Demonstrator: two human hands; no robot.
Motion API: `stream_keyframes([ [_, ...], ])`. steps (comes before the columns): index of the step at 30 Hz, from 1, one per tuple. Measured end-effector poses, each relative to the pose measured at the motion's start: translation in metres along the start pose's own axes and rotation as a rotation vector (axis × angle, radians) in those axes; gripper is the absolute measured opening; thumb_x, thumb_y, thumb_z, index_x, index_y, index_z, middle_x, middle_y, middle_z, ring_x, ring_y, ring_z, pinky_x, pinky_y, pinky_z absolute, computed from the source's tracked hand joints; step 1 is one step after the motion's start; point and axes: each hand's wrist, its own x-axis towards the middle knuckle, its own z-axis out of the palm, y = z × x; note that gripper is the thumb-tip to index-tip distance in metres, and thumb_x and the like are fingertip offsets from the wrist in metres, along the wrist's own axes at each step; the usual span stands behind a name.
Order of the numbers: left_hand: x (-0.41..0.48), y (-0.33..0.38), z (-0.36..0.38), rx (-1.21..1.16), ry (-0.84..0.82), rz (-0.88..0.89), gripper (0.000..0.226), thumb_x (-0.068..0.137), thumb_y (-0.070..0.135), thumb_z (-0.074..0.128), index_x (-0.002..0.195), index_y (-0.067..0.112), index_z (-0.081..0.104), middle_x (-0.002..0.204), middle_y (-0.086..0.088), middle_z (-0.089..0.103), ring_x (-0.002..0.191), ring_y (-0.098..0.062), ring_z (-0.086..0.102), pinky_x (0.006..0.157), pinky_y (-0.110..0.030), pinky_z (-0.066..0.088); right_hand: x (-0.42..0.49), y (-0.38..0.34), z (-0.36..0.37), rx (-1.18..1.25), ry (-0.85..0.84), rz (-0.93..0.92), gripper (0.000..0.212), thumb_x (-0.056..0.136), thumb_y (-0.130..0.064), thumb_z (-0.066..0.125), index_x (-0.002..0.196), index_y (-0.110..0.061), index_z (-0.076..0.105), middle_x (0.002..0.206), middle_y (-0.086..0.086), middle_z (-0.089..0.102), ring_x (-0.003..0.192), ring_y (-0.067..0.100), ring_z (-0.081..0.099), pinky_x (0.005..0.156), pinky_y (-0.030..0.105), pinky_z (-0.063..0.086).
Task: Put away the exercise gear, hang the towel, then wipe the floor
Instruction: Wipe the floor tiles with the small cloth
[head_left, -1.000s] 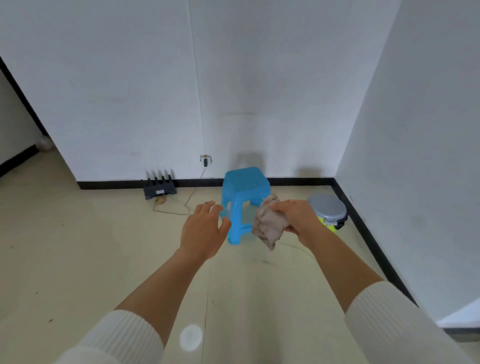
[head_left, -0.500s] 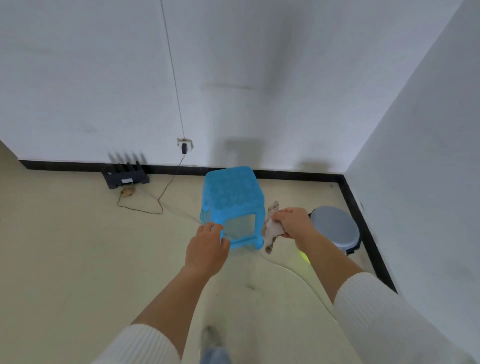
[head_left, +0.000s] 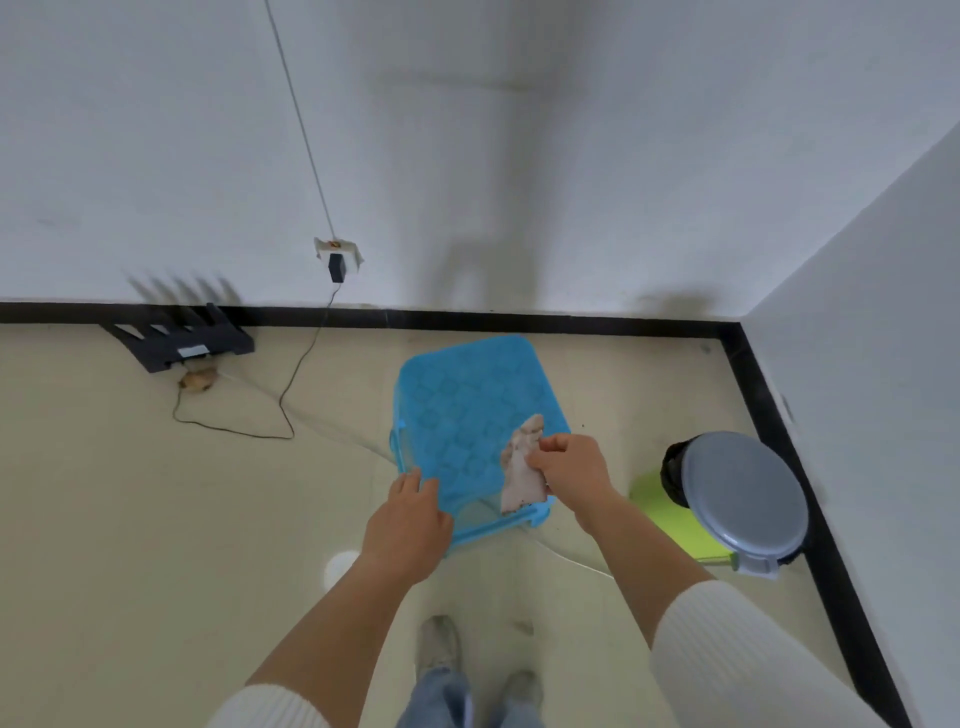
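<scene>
Both hands have closed on the blue stool (head_left: 467, 395) since the earlier frame. The right hand (head_left: 571, 475) pinches the cloth (head_left: 519, 475) above the seat's near-right corner. The left hand (head_left: 408, 525) is released, fingers straight against the near-left rim. Risk: pressure on that rim could tip or slide the stool (apparently light plastic), and a slack pinch could drop the cloth.

White ribbed sleeves (head_left: 727, 649); bare forearms (head_left: 332, 618); faded blue jeans (head_left: 441, 696); pale grey shoes (head_left: 439, 642).
</scene>
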Motion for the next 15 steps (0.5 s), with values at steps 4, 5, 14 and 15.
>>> stream_keyframes([
  [4,0.058,-0.021,0.033,-0.008,-0.038,-0.009,0.051,0.100,0.028,0.032,0.148,0.013,0.024,0.160,-0.003,0.014,0.147,-0.017,0.011,0.111,-0.031,0.029,0.064,0.004,0.038,-0.035,-0.019,-0.055,0.006,0.084,-0.018,0.065,0.080,-0.015,0.068,0.083,0.000,0.069,0.083,0.018,0.064,0.080,0.036,0.052],
  [5,0.069,-0.025,0.040,-0.010,-0.043,-0.008,0.053,0.100,0.029,0.032,0.149,0.013,0.021,0.160,-0.003,0.012,0.147,-0.017,0.010,0.112,-0.031,0.027,0.078,0.006,0.048,-0.032,-0.027,-0.072,0.006,0.084,-0.018,0.065,0.079,-0.016,0.068,0.080,-0.001,0.068,0.079,0.016,0.063,0.079,0.035,0.052],
  [14,0.141,-0.048,0.089,0.041,-0.002,0.110,0.063,0.102,0.033,0.030,0.152,0.013,-0.002,0.159,-0.009,-0.015,0.148,-0.024,-0.011,0.118,-0.029,0.011,0.170,0.067,0.077,0.059,-0.006,0.113,0.016,0.079,-0.002,0.059,0.074,-0.016,0.066,0.077,0.004,0.066,0.075,0.021,0.061,0.075,0.039,0.054],
  [15,0.146,-0.049,0.093,0.072,-0.007,0.120,0.064,0.102,0.036,0.029,0.152,0.013,-0.004,0.158,-0.012,-0.018,0.147,-0.026,-0.014,0.119,-0.030,0.007,0.174,0.076,0.075,0.072,0.010,0.132,0.015,0.079,-0.002,0.060,0.074,-0.015,0.066,0.077,0.005,0.067,0.076,0.022,0.061,0.076,0.039,0.054],
])
